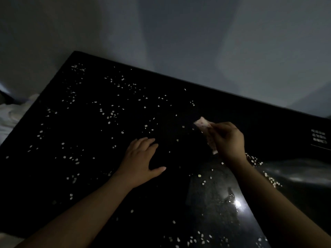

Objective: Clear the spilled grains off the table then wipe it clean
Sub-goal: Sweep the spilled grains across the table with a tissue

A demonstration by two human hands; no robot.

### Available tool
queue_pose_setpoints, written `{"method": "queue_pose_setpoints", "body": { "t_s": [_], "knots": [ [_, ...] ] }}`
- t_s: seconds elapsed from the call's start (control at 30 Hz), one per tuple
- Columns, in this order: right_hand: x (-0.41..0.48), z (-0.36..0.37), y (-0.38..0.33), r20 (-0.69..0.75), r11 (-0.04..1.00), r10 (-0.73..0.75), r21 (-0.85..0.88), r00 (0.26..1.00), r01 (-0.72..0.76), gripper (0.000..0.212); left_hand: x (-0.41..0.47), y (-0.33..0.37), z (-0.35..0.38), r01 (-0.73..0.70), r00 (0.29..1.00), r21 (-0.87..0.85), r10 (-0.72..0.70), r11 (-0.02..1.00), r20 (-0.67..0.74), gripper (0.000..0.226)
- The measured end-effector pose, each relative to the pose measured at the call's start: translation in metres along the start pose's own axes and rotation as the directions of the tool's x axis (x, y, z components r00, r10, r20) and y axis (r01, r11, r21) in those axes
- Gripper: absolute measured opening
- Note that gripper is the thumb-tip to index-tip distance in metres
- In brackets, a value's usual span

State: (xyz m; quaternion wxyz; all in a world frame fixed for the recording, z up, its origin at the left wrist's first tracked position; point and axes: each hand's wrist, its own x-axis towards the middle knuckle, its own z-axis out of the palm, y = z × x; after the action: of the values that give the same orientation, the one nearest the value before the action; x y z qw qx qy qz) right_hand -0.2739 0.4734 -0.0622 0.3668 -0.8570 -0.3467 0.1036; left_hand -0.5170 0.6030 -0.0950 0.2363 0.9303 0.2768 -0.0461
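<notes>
The grey wall (179, 33) fills the upper half of your view, unmarked. Below it, the black bench (232, 108) runs at a slant from upper left to lower right, and its surface is glossy enough to throw back one bright glare spot (237, 203) near your right forearm.

The spilled grains (111, 113) lie on the bench, scattered pale and loose over most of the top. They are thickest across the left and centre, with further clusters along the near edge and beside your right wrist. A bare patch shows between your two hands.

Your left hand (141, 161) rests palm down on the bench, its fingers (145, 142) straight and spread, holding nothing. Your right hand (227, 140) is raised just above the surface, and its curled fingers pinch a small pale card (201, 122) (material uncertain, and its faint dots are too blurred to read as print).

A crumpled white cloth (12, 113) lies off the bench's left end.

A white printed label (318, 136) sits at the far right of the bench: three short lines over a thin rule, the lettering too smeared to read.
</notes>
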Motion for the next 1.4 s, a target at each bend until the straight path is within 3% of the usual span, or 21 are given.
{"method": "queue_pose_setpoints", "body": {
  "t_s": [0.17,0.33,0.47,0.6,0.77,0.9,1.0,1.07,1.2,1.3,1.4],
  "knots": [
    [0.039,0.02,-0.007,-0.042,0.998,-0.001,-0.067,0.999,-0.002,0.02,0.031,-0.023,-0.003,0.022,0.99,0.057,-0.013,0.998,-0.144,0.095],
    [0.09,0.038,-0.019,-0.041,1.0,-0.017,-0.026,0.999,0.015,0.025,0.046,-0.044,0.005,0.099,0.989,0.125,-0.083,0.987,-0.125,0.099],
    [0.126,0.059,-0.013,-0.003,0.999,-0.016,0.049,1.0,0.016,0.054,0.046,-0.051,0.017,0.071,0.987,0.1,-0.055,0.992,-0.153,0.096],
    [0.161,0.075,-0.012,-0.01,0.995,-0.091,-0.034,0.996,0.091,0.045,0.047,-0.056,0.023,0.033,0.966,0.072,-0.013,0.997,-0.257,0.095],
    [0.187,0.097,0.005,0.088,0.971,-0.189,-0.129,0.978,0.199,0.024,0.046,-0.056,0.025,0.018,0.949,0.058,0.001,0.998,-0.314,0.093],
    [0.144,0.1,0.029,0.102,0.989,-0.132,-0.055,0.986,0.138,0.023,0.047,-0.056,0.024,0.037,0.962,0.076,-0.015,0.996,-0.274,0.096],
    [0.083,0.078,0.034,0.234,0.963,-0.262,0.003,0.936,0.269,0.019,0.046,-0.055,0.023,0.033,0.963,0.071,-0.012,0.997,-0.269,0.095],
    [0.07,0.064,0.031,0.306,0.964,-0.263,0.046,0.915,0.261,0.026,0.046,-0.055,0.023,0.026,0.962,0.064,-0.007,0.998,-0.272,0.095],
    [0.118,0.062,0.005,0.134,0.968,-0.253,0.032,0.958,0.251,0.014,0.046,-0.055,0.023,0.014,0.958,0.04,-0.002,0.999,-0.288,0.094],
    [0.181,0.081,-0.005,0.06,0.963,-0.255,-0.073,0.965,0.259,0.024,0.047,-0.055,0.022,0.019,0.952,0.028,-0.01,0.999,-0.306,0.093],
    [0.212,0.101,-0.004,0.064,0.98,-0.159,-0.11,0.985,0.165,0.03,0.048,-0.056,0.024,0.013,0.945,0.045,0.002,0.999,-0.326,0.093]
  ]
}}
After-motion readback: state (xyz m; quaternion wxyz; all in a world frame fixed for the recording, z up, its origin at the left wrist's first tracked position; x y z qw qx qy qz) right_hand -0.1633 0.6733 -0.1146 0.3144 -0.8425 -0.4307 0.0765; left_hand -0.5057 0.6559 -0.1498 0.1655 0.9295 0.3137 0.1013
